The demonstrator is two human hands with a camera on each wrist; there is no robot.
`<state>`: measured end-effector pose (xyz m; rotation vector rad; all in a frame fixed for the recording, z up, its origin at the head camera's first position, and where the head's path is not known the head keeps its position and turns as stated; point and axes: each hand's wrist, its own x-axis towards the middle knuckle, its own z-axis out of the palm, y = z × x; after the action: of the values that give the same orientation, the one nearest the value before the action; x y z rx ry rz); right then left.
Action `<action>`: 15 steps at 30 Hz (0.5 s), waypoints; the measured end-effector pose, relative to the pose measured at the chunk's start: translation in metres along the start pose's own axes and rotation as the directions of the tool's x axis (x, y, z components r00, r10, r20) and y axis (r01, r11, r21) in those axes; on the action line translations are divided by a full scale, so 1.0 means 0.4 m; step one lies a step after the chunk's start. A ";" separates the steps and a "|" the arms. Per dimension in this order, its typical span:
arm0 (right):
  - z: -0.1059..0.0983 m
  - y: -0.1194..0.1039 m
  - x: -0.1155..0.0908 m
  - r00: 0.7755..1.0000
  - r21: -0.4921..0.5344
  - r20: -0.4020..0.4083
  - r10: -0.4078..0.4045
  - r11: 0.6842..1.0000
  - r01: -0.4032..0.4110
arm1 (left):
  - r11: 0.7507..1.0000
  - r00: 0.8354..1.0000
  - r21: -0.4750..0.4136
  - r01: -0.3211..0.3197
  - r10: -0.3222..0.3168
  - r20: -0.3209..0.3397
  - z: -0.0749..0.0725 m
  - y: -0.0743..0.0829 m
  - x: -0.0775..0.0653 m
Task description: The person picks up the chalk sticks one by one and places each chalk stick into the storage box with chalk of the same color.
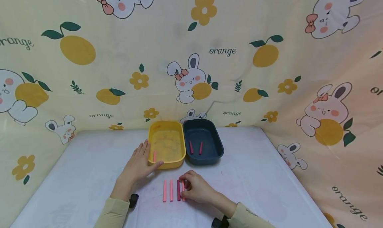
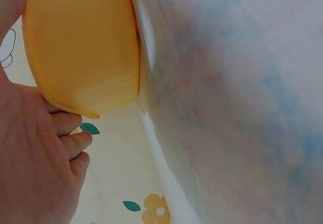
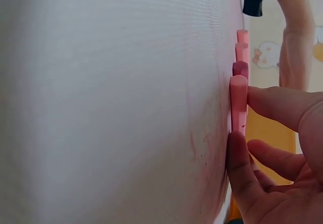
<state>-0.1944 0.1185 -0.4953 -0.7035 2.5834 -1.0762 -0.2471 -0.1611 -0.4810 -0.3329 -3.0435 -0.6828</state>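
Observation:
My left hand rests at the near left corner of the yellow box, its thumb over the front rim and its fingers along the side. In that box lies one light pink crayon. Below the boxes, my right hand pinches the light pink crayon at the right end of a row, its thumb on the crayon and fingertips at the far end. Directly left of it lies a dark pink crayon, then light pink crayons farther left.
A dark blue box stands against the yellow box's right side, with two dark pink crayons inside. The white table bears faint pink and blue smears. A patterned cloth hangs behind it.

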 end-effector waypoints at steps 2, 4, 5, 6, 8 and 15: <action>0.001 -0.001 0.001 1.000 -0.001 -0.001 0.000 1.000 0.000 | 1.000 1.000 0.002 0.002 -0.002 0.004 0.000 -0.002 0.000; 0.001 -0.001 0.001 1.000 -0.002 -0.003 0.003 1.000 -0.003 | 1.000 1.000 0.002 0.003 -0.003 0.005 0.000 -0.002 0.001; 0.000 -0.001 0.001 1.000 -0.002 -0.003 0.005 1.000 -0.005 | 1.000 1.000 0.000 0.004 -0.004 0.005 0.000 -0.002 0.001; 0.000 -0.001 0.001 1.000 0.003 -0.004 0.011 1.000 -0.011 | 1.000 1.000 0.001 0.005 -0.005 0.005 0.000 -0.002 0.002; 0.000 -0.003 0.001 1.000 0.019 -0.004 0.028 0.999 -0.027 | 1.000 1.000 0.000 0.006 -0.006 0.005 -0.001 -0.002 0.002; 0.004 -0.007 -0.004 0.998 0.076 -0.026 0.051 0.996 -0.049 | 1.000 1.000 0.001 0.003 -0.003 0.008 -0.001 -0.002 0.002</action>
<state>-0.1916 0.1165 -0.4943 -0.6067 2.5548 -1.1685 -0.2480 -0.1619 -0.4808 -0.3316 -3.0523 -0.6818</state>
